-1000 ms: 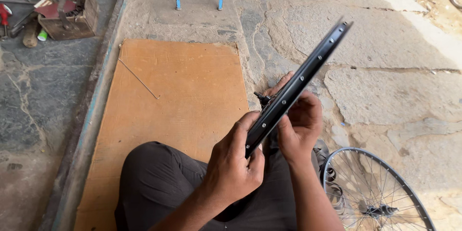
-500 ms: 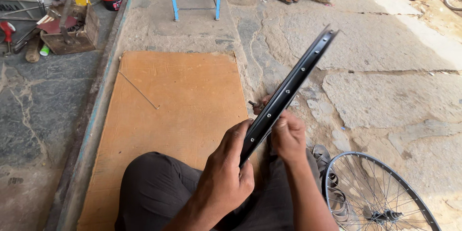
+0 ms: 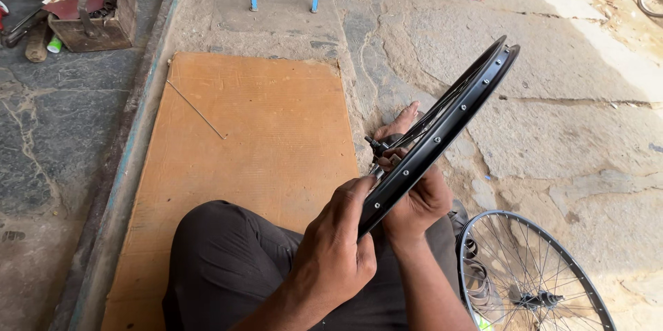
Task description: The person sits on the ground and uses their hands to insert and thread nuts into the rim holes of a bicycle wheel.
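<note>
Seen from above, a black wheel rim (image 3: 442,134) is held edge-on, slanting up to the right, with thin spokes (image 3: 442,113) running along its inner side to a hub (image 3: 378,146). The left hand (image 3: 335,251) closes its grip on the rim's lower end, fingers wrapped over the edge. The right hand (image 3: 414,200) grips the rim just beside it from the far side. Below lie dark trousers (image 3: 228,269) and an orange board (image 3: 255,131) with a loose spoke (image 3: 197,110) on it. A silver spoked wheel (image 3: 532,276) lies flat on the stone floor (image 3: 566,96) at the right. A wooden toolbox (image 3: 93,13) stands far left
</note>
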